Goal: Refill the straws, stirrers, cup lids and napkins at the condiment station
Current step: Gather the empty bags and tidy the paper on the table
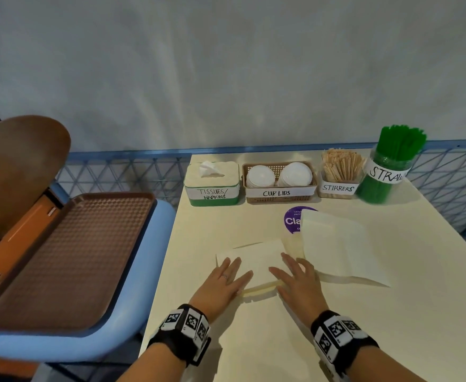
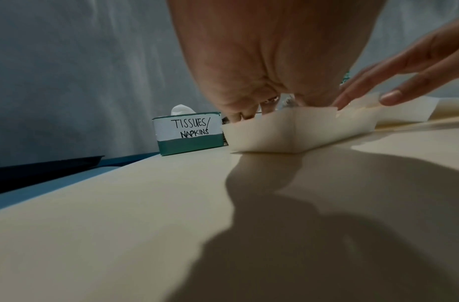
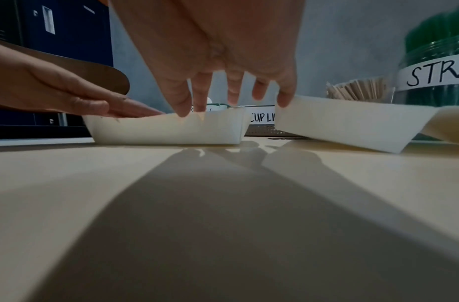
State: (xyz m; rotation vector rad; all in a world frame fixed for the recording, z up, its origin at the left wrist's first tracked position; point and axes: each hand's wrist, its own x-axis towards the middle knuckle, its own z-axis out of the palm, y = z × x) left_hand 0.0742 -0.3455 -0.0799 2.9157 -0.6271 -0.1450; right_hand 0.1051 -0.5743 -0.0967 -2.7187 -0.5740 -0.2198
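Left hand [image 1: 224, 282] and right hand [image 1: 298, 279] spread flat on folded napkin [image 1: 256, 260]; uneven pressure likely to skew crease, jamming tissue box [image 1: 212, 183] slot.

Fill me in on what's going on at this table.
A person is pressing both hands flat on a folded napkin on the table, left hand and right hand side by side. A second napkin lies just to the right. Along the back stand the tissue box, the basket of cup lids, the stirrers and the green straws.
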